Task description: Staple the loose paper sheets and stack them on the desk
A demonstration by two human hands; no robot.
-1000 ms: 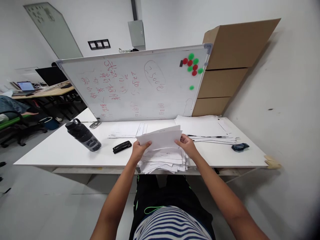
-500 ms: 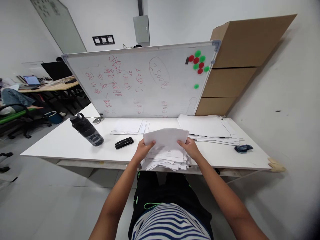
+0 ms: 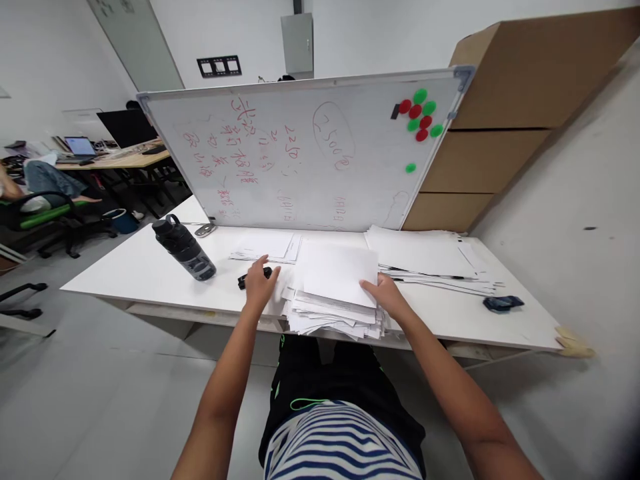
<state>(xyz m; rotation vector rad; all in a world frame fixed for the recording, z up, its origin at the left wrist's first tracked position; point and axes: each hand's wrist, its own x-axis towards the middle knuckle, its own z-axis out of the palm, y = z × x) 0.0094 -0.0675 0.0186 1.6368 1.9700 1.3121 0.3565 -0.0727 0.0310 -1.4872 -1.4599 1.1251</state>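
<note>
My right hand (image 3: 388, 293) grips the right edge of some white paper sheets (image 3: 337, 272), thumb on top. These sheets lie over an uneven stack of papers (image 3: 333, 321) at the table's front edge. To the left, my left hand (image 3: 259, 285) is over a black stapler (image 3: 243, 283), its thumb and fingers apart; it covers the stapler's middle. Whether the fingers touch the stapler I cannot make out. Just behind that hand lies a thin pile of papers (image 3: 265, 245).
A dark water bottle (image 3: 186, 250) stands on the white table (image 3: 135, 270) at left. Behind is a leaning whiteboard (image 3: 300, 167) with magnets. More papers (image 3: 425, 253) and a dark blue item (image 3: 503, 304) lie at right. Cardboard boxes (image 3: 500, 157) are stacked behind. A person sits far left.
My left hand has let go of the paper sheets and moved left to the stapler. The sheets, held up before, now lie flatter on the stack. The view has shifted slightly.
</note>
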